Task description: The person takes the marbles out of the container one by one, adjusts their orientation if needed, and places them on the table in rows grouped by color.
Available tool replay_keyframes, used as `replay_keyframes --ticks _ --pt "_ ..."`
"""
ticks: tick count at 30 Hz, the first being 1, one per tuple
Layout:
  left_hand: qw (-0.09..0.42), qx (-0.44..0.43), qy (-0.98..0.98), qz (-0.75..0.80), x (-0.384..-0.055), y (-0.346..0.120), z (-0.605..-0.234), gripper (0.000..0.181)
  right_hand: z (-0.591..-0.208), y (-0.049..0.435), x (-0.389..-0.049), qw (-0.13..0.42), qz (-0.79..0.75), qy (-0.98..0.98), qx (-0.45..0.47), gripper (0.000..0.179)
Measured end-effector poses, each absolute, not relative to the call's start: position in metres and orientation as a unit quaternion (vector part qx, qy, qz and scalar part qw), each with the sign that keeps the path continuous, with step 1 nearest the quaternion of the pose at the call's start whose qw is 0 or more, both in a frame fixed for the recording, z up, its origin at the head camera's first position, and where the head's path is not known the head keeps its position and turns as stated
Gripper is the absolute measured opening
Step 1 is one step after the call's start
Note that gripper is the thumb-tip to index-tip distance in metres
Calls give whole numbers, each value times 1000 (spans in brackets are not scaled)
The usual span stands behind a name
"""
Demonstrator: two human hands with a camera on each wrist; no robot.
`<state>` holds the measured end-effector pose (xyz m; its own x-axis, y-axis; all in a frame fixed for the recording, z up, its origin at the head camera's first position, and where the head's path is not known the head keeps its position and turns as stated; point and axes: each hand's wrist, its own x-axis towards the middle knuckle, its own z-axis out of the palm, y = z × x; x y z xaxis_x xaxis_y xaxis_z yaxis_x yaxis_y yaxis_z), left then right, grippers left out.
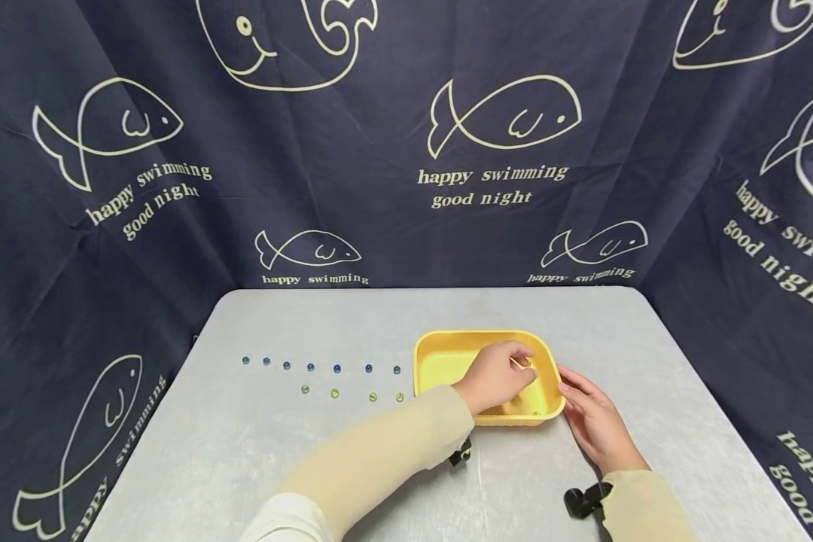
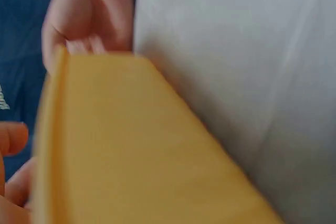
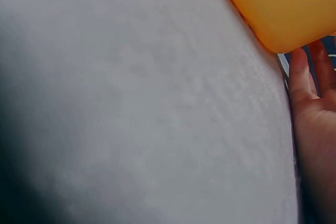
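My left hand (image 1: 497,376) is inside the yellow plastic bin (image 1: 436,342), over its right part. Its fingers are bent, with a gap between thumb and fingers; no marble can be made out between them. Part of its fingers (image 2: 13,139) shows beyond the bin wall in the left wrist view. My right hand (image 1: 599,421) rests against the bin's right end from outside, fingers extended along the wall and thumb near the rim. A greenish marble (image 1: 537,412) seems to lie in the bin's near right corner; the left hand and sleeve hide much of the floor.
Left of the bin, several blue marbles (image 1: 336,369) lie in a row on the grey table (image 1: 278,452). A shorter row of several yellow-green marbles (image 1: 335,393) lies nearer. A dark curtain (image 1: 393,211) with fish drawings surrounds the table.
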<state>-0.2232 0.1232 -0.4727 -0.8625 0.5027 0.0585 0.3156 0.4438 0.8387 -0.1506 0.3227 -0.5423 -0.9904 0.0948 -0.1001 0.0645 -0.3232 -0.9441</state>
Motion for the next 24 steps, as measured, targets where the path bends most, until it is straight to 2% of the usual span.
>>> replay_keyframes --ticks 6,12,16,24 --pt "105 234 875 411 -238 137 -480 31 -542 323 -150 6 808 -585 -76 45" --pt "124 133 868 462 -246 153 -494 34 -543 324 -150 4 804 -590 -75 48" --pt "136 90 882 443 -249 161 -499 37 -544 324 -148 8 808 -585 -68 44" --pt "130 86 912 380 -255 164 -503 34 -544 323 -151 9 815 -576 -64 41"
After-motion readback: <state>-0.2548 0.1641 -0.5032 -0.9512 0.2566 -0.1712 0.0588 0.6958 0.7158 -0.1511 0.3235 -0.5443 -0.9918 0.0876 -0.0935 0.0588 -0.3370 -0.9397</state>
